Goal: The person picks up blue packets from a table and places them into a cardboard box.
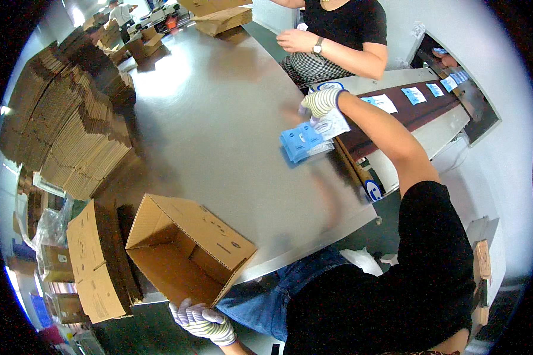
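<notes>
Packets, blurred, gripped by right hand; left hand clasps carton, fingertips hidden.

We see a wide bare stretch of the counter between the stack of flat cardboard on our left and the conveyor belt on our right; a hand could pass freely there. The open box blocks the near edge, with our left hand just under it. Blue packets lie beside our right hand. A co-worker's arm closes off the far right corner.
</notes>
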{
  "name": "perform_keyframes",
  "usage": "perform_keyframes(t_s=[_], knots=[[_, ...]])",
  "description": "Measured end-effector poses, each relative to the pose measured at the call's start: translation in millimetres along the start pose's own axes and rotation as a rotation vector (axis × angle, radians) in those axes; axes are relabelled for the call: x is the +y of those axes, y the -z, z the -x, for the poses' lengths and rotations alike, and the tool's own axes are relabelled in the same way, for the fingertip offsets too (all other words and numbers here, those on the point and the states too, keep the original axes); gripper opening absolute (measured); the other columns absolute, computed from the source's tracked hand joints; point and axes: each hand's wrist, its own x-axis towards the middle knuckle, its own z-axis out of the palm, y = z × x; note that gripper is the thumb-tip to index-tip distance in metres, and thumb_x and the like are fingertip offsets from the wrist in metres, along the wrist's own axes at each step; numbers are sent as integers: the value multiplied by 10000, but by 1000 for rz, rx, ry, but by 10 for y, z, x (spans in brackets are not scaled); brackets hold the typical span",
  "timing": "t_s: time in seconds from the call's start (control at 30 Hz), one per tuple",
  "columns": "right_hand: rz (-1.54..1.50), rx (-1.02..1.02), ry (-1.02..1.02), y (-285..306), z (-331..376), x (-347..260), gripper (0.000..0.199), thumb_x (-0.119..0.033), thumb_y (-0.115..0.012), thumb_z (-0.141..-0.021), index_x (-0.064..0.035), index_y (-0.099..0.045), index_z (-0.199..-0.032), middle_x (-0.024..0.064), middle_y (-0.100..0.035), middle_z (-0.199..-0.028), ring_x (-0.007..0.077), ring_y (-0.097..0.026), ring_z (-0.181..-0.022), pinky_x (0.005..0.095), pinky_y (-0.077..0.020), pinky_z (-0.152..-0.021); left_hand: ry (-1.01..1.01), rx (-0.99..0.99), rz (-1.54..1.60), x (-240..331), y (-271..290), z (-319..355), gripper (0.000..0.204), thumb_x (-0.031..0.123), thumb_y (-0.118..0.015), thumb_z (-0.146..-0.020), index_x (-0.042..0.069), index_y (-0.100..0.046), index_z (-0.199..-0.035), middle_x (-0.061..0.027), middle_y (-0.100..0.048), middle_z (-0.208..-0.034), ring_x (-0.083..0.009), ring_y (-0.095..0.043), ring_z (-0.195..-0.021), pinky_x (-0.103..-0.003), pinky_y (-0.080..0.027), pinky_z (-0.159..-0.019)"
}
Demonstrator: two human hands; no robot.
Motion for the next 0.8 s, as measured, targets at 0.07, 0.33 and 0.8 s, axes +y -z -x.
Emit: perform_keyframes(t_s=[0.07, 0.33, 0.8], knots=[[-56, -177, -5, -163, -260, 173, 680, -382, -741, -724, -8, -535, -1253, 163, -606, -1205, 318, -576, -1101, 374, -449, -941, 24, 18, 26, 19, -29, -20, 155, 173, -399, -859, 122, -416, -714, -59, -446, -717, -240, -511, -777, -539, -377, -997], [-270, -411, 33, -615, -300, -468, 791, -534, -766, -633, 24, -577, -1161, 201, -648, -1072, 328, -614, -979, 425, -477, -835, 22, 18, 12, -60, -12, 2, 127, 184, -426, -822, 124, -421, -710, -76, -456, -742, -247, -519, -809, -535, -397, -988], [-974, 803, 571, -470, 942, -2286, 497, -370, -596, -818, -47, -538, -1191, 161, -637, -1042, 301, -616, -964, 428, -501, -822, -237, -107, 61, 230, 8, 13, 147, 267, -491, -814, 134, -467, -757, -49, -492, -749, -248, -553, -857, -532, -400, -955]])
